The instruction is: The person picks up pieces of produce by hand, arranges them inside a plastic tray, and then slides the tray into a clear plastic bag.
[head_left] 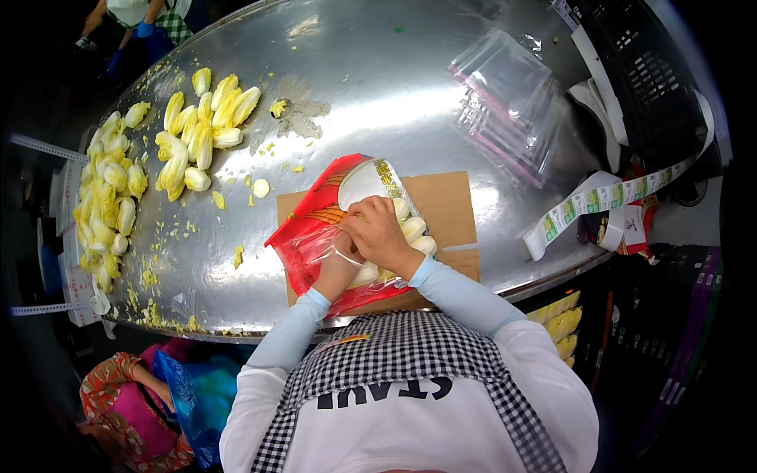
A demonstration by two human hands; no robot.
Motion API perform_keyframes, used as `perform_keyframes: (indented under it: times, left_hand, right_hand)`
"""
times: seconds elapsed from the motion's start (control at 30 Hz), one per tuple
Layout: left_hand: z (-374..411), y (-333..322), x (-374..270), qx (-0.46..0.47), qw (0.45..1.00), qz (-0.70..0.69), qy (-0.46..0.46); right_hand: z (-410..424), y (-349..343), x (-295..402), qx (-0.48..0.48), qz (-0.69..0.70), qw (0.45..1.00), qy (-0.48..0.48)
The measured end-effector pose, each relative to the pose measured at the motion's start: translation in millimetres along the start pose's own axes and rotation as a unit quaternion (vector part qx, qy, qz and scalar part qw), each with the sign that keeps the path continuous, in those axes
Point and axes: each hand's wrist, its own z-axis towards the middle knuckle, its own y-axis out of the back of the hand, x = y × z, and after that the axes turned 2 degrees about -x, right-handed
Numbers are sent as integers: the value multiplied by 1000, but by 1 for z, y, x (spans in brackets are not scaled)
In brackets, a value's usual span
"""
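A red-and-clear printed plastic bag (313, 219) lies in front of me on a flat piece of brown cardboard (446, 201). White stem ends of small napa cabbages (413, 228) show at its right side. My right hand (378, 227) is over the middle of the bag, its bent fingers gripping the plastic. Clear film wraps across my left hand (338, 269), which reaches into or under the bag's loose part. The left fingertips are hidden beneath the right hand.
Peeled yellow cabbage hearts (201, 133) lie on the steel table (366, 100), with a bigger heap (106, 207) at its left edge. Clear bags (508, 106) are stacked at right, near a label strip (591, 201) and a black crate (644, 71). Other people work at upper and lower left.
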Motion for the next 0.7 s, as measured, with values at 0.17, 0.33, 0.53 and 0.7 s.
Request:
perform_keyframes:
  times: [0.17, 0.33, 0.53, 0.7]
  left_hand:
    - [-1, 4, -20, -39, 998, -14, -47]
    - [15, -4, -4, -21, 998, 7, -57]
    - [7, 6, 0, 32, 990, -135, 28]
    - [-37, 49, -28, 110, 988, 15, -109]
  right_hand:
    - [1, 2, -1, -32, -2, 999, 11]
    - [-7, -9, -7, -42, 19, 999, 18]
    - [-6, 9, -7, -57, 11, 998, 8]
    - [-34, 61, -42, -155, -19, 964, -216]
